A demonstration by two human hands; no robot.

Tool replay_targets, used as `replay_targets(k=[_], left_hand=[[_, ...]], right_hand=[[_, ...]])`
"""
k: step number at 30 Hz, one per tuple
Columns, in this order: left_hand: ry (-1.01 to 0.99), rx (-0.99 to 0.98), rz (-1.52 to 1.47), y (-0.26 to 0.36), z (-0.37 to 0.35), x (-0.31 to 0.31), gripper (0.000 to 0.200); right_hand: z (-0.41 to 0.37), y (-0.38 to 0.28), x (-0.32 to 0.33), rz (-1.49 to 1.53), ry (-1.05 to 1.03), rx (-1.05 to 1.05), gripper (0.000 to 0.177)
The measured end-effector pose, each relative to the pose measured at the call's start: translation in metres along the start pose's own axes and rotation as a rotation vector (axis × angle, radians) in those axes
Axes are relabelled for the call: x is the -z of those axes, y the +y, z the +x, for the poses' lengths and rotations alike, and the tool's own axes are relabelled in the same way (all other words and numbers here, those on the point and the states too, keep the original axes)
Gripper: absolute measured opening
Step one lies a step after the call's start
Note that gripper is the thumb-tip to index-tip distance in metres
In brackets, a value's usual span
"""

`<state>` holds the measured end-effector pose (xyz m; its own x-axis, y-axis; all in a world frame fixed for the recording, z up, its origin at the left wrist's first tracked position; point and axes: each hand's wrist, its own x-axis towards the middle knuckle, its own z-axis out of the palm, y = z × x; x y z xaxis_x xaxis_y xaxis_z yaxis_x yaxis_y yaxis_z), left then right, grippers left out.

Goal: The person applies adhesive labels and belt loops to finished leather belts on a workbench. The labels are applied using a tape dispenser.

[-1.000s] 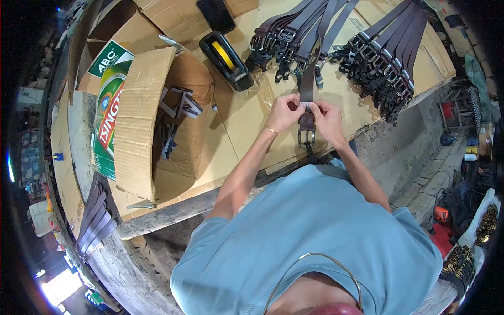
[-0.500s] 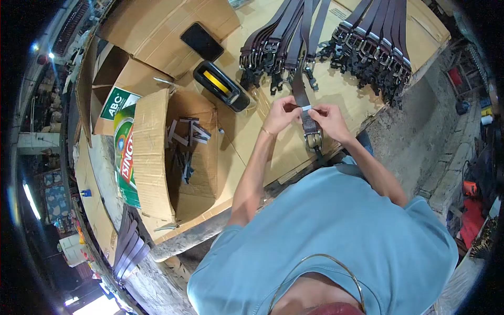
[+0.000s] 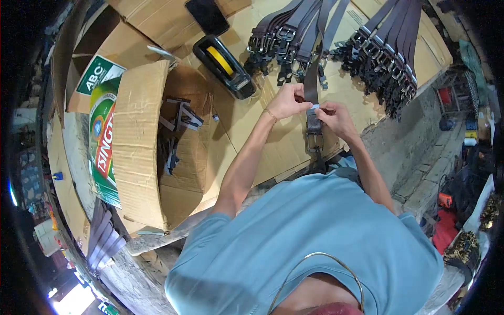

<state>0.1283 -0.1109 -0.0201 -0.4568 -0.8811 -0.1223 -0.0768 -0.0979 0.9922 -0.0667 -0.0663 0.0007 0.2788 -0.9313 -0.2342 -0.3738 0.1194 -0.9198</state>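
Observation:
A dark belt (image 3: pixel 314 125) lies lengthwise in front of me on the cardboard, its metal buckle (image 3: pixel 315 143) pointing toward my body. Across the strap, just beyond the buckle end, runs a small pale strip (image 3: pixel 315 106). My left hand (image 3: pixel 289 102) pinches the strip's left end between thumb and finger. At its right end, my right hand (image 3: pixel 334 119) is closed in a similar pinch. Both hands are over the belt, and the fingertips partly hide the strip.
Bundled belts with buckles (image 3: pixel 286 34) lie ahead, and another bundle (image 3: pixel 386 55) lies to the right. A tape dispenser (image 3: pixel 223 65) with yellow tape sits left, near a black phone (image 3: pixel 207 14). An open cardboard box (image 3: pixel 137 152) holds several dark-and-white strips (image 3: pixel 184 116).
My view has shifted, so the box and tape dispenser appear farther left or higher. Both hands stay at the pale strip, with their fingers slightly repositioned.

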Motion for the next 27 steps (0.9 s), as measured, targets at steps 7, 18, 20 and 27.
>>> replay_targets(k=[7, 18, 20, 27], left_hand=[[0.134, -0.207, 0.157, 0.01, -0.005, 0.002, 0.03], [0.17, -0.356, -0.279, -0.01, -0.002, -0.004, 0.049], [0.086, -0.33, 0.047, -0.008, -0.003, -0.001, 0.052], [-0.024, -0.22, 0.136, 0.003, -0.001, 0.005, 0.051]], right_hand=[[-0.006, -0.06, -0.004, -0.295, 0.254, 0.078, 0.015], [0.096, -0.13, -0.098, -0.255, -0.001, 0.26, 0.031], [0.1, -0.139, -0.099, -0.203, 0.002, 0.208, 0.032], [0.122, -0.147, -0.097, -0.316, -0.258, 0.242, 0.021]])
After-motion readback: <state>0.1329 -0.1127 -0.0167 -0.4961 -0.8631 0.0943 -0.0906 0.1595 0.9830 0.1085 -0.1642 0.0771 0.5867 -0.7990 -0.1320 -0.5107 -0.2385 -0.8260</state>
